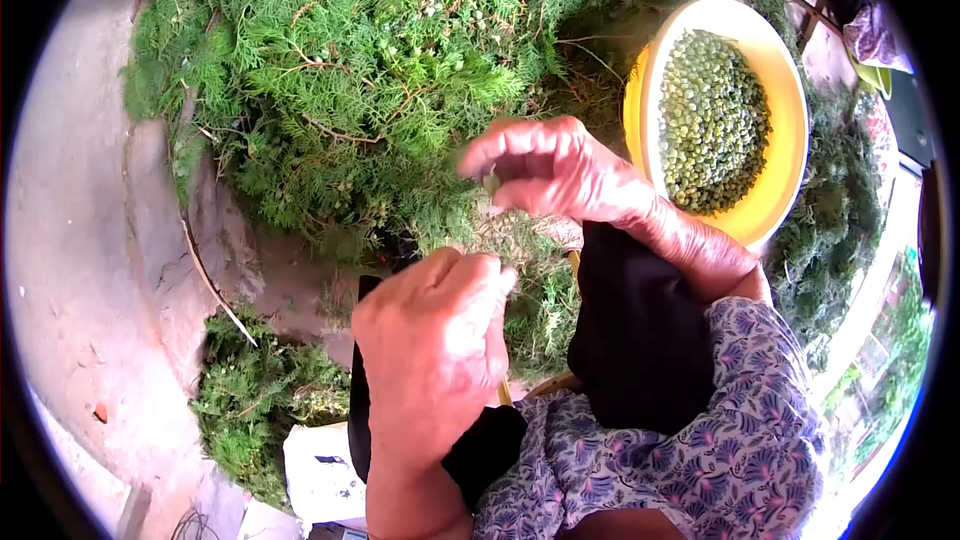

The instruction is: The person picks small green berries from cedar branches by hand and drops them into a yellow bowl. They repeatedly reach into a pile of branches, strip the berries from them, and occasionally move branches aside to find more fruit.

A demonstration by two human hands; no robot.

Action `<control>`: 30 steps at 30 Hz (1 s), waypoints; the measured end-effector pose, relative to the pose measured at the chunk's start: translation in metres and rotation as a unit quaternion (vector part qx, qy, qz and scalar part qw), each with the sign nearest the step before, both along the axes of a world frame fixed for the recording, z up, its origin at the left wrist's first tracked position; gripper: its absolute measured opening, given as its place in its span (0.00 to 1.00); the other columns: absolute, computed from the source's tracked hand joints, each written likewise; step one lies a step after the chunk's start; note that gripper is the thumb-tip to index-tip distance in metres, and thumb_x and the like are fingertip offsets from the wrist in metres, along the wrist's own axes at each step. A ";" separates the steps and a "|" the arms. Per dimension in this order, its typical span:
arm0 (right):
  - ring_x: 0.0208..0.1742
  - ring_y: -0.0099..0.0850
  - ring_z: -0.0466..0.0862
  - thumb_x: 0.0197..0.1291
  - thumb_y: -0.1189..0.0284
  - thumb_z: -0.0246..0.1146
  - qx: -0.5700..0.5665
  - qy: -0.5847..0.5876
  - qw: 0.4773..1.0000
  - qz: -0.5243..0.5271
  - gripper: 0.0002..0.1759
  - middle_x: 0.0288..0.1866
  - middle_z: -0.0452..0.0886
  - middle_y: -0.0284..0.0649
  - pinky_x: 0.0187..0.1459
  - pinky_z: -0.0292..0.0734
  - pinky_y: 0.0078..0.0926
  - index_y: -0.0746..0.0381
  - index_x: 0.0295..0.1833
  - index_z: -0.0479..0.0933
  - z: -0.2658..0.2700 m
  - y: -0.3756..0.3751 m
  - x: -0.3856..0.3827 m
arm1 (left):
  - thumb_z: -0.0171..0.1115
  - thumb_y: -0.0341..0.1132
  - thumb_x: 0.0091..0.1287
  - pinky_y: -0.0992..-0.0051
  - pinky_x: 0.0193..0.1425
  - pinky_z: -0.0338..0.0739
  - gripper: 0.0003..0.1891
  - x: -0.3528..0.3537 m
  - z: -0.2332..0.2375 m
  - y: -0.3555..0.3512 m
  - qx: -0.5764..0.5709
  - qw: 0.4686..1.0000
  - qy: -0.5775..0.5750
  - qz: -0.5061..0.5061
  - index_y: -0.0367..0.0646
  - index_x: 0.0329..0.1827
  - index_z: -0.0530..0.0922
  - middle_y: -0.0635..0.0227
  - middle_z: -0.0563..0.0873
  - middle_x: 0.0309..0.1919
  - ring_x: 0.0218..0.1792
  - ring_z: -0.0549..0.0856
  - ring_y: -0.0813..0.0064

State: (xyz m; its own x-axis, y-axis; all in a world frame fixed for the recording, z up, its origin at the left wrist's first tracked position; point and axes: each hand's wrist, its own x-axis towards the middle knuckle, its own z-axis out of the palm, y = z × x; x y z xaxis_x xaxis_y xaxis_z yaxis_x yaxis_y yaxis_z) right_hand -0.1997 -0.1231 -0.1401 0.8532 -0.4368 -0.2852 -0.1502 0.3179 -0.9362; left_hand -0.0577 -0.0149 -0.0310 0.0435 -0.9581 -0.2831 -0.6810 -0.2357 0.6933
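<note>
My left hand [430, 330] is closed, its back to the camera, in front of the greenery; whatever its fingers hold is hidden. Above and to the right of it, my right hand [560, 170] has curled fingers with the thumb below them. A small green piece [491, 181] shows between its fingertips and thumb, slightly blurred. The two hands are apart. Leafy green branches [400, 70] with small pale berries lie beyond both hands. Beside my right forearm is a yellow tub [790, 130] with a pile of small green berries [710, 120] inside.
More cut greenery [260, 390] lies at the lower left, near a white box [322, 475]. A bare stick [210, 275] rests by the concrete floor [80, 240]. Dark cloth [640, 330] and patterned clothing [690, 470] cover my lap. Part of another person's patterned clothing [875, 35] shows at the upper right.
</note>
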 end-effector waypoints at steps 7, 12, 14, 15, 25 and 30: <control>0.37 0.19 0.74 0.51 0.78 0.66 -0.029 -0.077 0.989 -0.119 0.14 0.36 0.77 0.31 0.39 0.71 0.19 0.62 0.45 0.77 0.003 0.006 0.010 | 0.63 0.31 0.57 0.71 0.27 0.71 0.11 -0.001 -0.018 0.000 -0.059 0.988 -0.050 0.130 0.33 0.37 0.74 0.59 0.79 0.25 0.24 0.79 0.65; 0.38 0.21 0.76 0.52 0.78 0.65 -0.103 -0.146 0.978 -0.111 0.11 0.36 0.76 0.33 0.40 0.72 0.19 0.63 0.43 0.77 0.011 0.012 0.019 | 0.65 0.38 0.55 0.65 0.24 0.72 0.13 -0.006 -0.017 -0.004 0.013 0.992 -0.091 0.092 0.41 0.28 0.71 0.58 0.77 0.22 0.22 0.78 0.56; 0.35 0.22 0.75 0.54 0.75 0.64 0.072 -0.139 0.981 -0.117 0.12 0.37 0.77 0.35 0.35 0.73 0.18 0.62 0.46 0.75 0.016 0.016 0.016 | 0.64 0.35 0.56 0.65 0.23 0.71 0.12 -0.009 -0.017 -0.004 0.017 0.991 -0.087 0.105 0.42 0.24 0.68 0.60 0.75 0.20 0.21 0.77 0.57; 0.35 0.22 0.75 0.54 0.75 0.64 0.070 -0.139 0.981 -0.118 0.12 0.37 0.77 0.35 0.35 0.73 0.18 0.62 0.46 0.75 0.015 0.015 0.015 | 0.63 0.34 0.56 0.65 0.22 0.70 0.11 -0.008 -0.019 -0.002 0.008 0.992 -0.079 0.102 0.42 0.24 0.68 0.60 0.75 0.20 0.21 0.77 0.57; 0.36 0.25 0.79 0.59 0.77 0.59 0.316 -0.142 0.905 -0.247 0.10 0.35 0.77 0.33 0.29 0.70 0.16 0.62 0.47 0.73 -0.008 0.005 -0.015 | 0.62 0.32 0.56 0.65 0.26 0.72 0.06 -0.018 -0.011 0.001 0.030 0.992 -0.088 -0.082 0.41 0.29 0.73 0.61 0.80 0.23 0.24 0.80 0.59; 0.40 0.26 0.77 0.57 0.77 0.56 0.201 -0.004 0.883 -0.425 0.11 0.40 0.76 0.40 0.33 0.71 0.16 0.64 0.47 0.73 -0.027 -0.007 -0.105 | 0.54 0.24 0.52 0.70 0.39 0.74 0.17 -0.039 -0.009 0.017 0.087 0.954 -0.114 -0.264 0.43 0.47 0.77 0.58 0.82 0.38 0.32 0.83 0.67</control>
